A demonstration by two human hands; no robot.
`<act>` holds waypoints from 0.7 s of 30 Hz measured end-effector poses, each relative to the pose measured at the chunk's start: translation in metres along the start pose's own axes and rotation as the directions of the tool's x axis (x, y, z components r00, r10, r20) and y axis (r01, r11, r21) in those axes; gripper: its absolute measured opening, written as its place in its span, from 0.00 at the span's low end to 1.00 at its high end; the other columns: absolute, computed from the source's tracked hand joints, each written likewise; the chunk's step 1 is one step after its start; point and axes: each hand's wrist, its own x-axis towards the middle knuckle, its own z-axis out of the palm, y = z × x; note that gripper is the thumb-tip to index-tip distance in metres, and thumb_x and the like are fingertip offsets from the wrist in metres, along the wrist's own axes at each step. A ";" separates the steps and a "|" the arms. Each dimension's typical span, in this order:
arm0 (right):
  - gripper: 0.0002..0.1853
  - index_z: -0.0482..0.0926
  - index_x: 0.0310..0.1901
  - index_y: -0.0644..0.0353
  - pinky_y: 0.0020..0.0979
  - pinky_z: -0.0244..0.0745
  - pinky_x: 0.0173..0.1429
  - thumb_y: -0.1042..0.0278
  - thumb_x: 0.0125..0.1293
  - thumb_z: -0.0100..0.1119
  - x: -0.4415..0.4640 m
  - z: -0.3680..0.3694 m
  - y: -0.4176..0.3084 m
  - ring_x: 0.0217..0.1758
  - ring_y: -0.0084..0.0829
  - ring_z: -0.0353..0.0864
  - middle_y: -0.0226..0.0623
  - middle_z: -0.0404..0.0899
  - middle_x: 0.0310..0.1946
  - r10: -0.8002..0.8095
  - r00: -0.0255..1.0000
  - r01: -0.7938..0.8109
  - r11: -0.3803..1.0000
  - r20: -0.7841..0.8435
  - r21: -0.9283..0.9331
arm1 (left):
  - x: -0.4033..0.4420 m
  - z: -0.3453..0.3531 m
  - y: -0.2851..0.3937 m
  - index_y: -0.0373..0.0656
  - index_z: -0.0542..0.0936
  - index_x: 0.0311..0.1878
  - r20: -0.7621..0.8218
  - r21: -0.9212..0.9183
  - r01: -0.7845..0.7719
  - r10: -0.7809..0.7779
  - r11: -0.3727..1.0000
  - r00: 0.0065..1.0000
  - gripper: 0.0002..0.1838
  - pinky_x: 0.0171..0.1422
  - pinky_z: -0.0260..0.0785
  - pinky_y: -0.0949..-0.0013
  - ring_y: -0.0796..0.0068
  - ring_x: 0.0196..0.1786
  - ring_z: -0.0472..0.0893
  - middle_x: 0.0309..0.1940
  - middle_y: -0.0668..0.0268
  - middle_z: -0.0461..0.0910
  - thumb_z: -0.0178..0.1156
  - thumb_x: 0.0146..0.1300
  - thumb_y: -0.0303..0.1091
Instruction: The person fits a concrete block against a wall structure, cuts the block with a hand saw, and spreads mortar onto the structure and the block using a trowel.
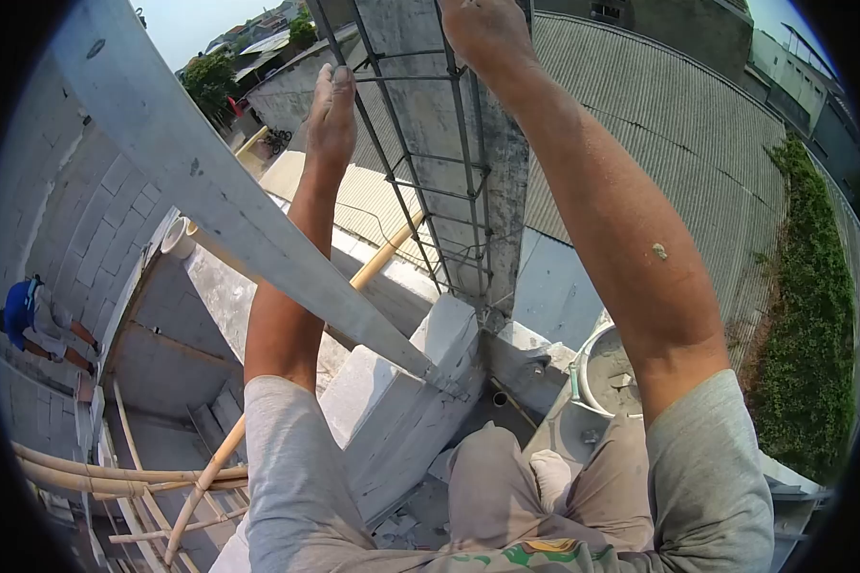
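Both my arms reach up toward a tall rebar cage (420,158) that stands against a grey concrete column. My left hand (333,115) is beside the cage's left bars, its fingers stretched out and dusty. At the top edge my right hand (487,31) is at the cage's right side, fingers curled and partly cut off by the frame; what they hold is hidden. A long pale board (201,172) slants from the upper left to white blocks (387,401) below the cage.
A bucket of mortar (610,368) stands right of my knees. Bamboo poles (215,468) cross at lower left. A co-worker in blue (31,315) bends by the block wall at far left. Corrugated roofs (659,124) and a green hedge (803,315) lie beyond.
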 end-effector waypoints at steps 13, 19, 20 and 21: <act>0.49 0.57 0.70 0.80 0.45 0.65 0.73 0.32 0.72 0.47 -0.012 -0.009 -0.012 0.71 0.58 0.68 0.69 0.67 0.65 0.003 0.998 -0.008 0.996 0.067 0.087 | 0.003 0.062 -0.013 0.41 0.65 0.50 -0.332 -0.117 -0.144 0.098 0.983 0.938 0.33 0.43 0.74 0.64 0.70 0.36 0.79 0.37 0.64 0.74 0.41 0.74 0.69; 0.50 0.56 0.69 0.83 0.46 0.65 0.73 0.32 0.73 0.44 -0.011 -0.003 -0.017 0.70 0.60 0.68 0.72 0.67 0.64 0.014 0.997 -0.022 0.994 0.077 0.103 | 0.019 0.058 -0.024 0.39 0.71 0.44 -0.394 0.016 -0.224 0.212 0.974 0.894 0.38 0.41 0.79 0.66 0.66 0.35 0.84 0.32 0.57 0.77 0.39 0.71 0.73; 0.50 0.56 0.69 0.84 0.46 0.65 0.73 0.32 0.73 0.44 -0.010 -0.001 -0.017 0.70 0.61 0.68 0.73 0.67 0.63 0.012 0.997 -0.020 0.994 0.079 0.104 | 0.016 0.059 -0.028 0.37 0.73 0.45 -0.368 -0.057 -0.181 0.148 0.982 0.918 0.40 0.40 0.79 0.66 0.65 0.35 0.85 0.32 0.55 0.78 0.39 0.70 0.74; 0.50 0.55 0.69 0.84 0.46 0.66 0.73 0.31 0.73 0.43 -0.010 0.000 -0.018 0.70 0.61 0.69 0.73 0.67 0.63 0.018 0.996 -0.027 0.994 0.085 0.107 | 0.009 0.063 -0.011 0.35 0.74 0.46 -0.340 -0.131 -0.141 0.089 0.981 0.936 0.42 0.40 0.80 0.65 0.64 0.34 0.85 0.32 0.53 0.80 0.38 0.70 0.74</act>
